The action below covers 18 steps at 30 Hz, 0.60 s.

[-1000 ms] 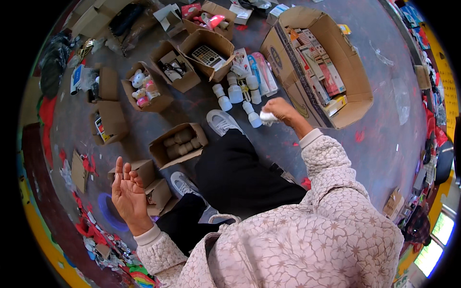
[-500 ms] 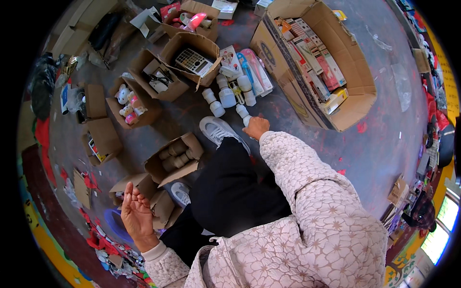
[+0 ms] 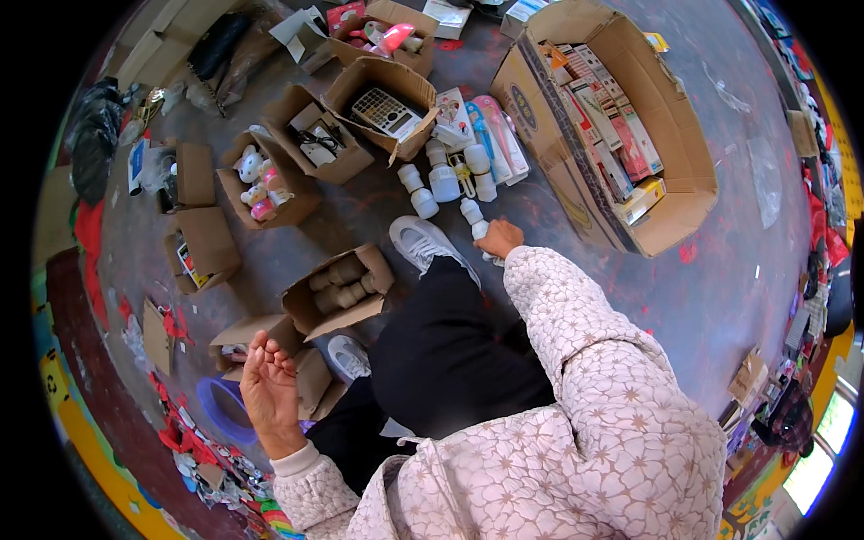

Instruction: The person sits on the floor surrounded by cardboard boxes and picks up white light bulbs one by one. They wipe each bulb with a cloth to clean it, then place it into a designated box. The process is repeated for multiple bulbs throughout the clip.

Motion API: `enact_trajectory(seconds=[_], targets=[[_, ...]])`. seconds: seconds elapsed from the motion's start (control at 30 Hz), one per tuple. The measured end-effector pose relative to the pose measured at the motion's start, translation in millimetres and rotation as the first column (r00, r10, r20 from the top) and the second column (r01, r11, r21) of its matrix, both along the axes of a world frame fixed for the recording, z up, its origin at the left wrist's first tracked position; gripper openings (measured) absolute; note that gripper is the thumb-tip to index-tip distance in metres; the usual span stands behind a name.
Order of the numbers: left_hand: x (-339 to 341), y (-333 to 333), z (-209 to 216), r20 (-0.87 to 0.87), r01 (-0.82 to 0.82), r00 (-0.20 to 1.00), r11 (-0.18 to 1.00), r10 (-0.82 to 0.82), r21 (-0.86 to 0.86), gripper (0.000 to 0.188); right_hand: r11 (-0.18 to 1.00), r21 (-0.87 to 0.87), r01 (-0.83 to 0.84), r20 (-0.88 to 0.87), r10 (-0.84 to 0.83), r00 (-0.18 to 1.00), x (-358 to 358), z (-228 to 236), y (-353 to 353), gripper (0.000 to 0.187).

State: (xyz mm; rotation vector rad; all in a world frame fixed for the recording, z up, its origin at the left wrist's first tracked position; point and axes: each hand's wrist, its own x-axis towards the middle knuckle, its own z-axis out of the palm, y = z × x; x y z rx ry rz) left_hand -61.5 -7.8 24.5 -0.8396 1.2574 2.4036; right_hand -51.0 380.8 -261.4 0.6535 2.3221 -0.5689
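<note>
My right hand (image 3: pixel 500 238) reaches down to the floor ahead and closes round the near end of a white bottle-shaped thing (image 3: pixel 472 212) with a narrowed middle. Just beyond it lie several like white pieces (image 3: pixel 442 177), and a yellow looped item (image 3: pixel 463 176) sits among them. Raised at the left, my left hand (image 3: pixel 271 391) is empty, palm up, with its fingers loosely curled and apart. Below that hand sits a purple ring-shaped basin (image 3: pixel 220 410), partly hidden. Close to my shoes, a small carton (image 3: pixel 369 315) holds several brownish rounded pieces (image 3: pixel 339 283).
A large carton (image 3: pixel 688 180) of small boxes stands at the right. Smaller cartons hold a calculator (image 3: pixel 387 112), a dark cable (image 3: pixel 319 139) and plush toys (image 3: pixel 261 184). Packaged blue and pink items (image 3: pixel 499 135) lie beyond the white pieces. My shoe (image 3: pixel 430 245) is close by.
The whole view has shifted, so things appear slightly farther right. My right hand stays at the white bottle-shaped thing, and my left hand remains raised.
</note>
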Motion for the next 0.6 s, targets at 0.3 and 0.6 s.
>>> enact_trajectory(seconds=[0.3, 0.6], targets=[[2, 3, 4, -0.013, -0.001, 1.000, 1.000, 0.001, -0.010, 0.024, 0.967, -0.193, 0.168, 0.073, -0.157, 0.985, 2, -3, 12, 0.068], [2, 2, 4, -0.029, -0.001, 1.000, 1.000, 0.000, -0.015, 0.024, 0.729, -0.663, 0.169, 0.144, -0.097, 0.985, 12, 25, 22, 0.041]])
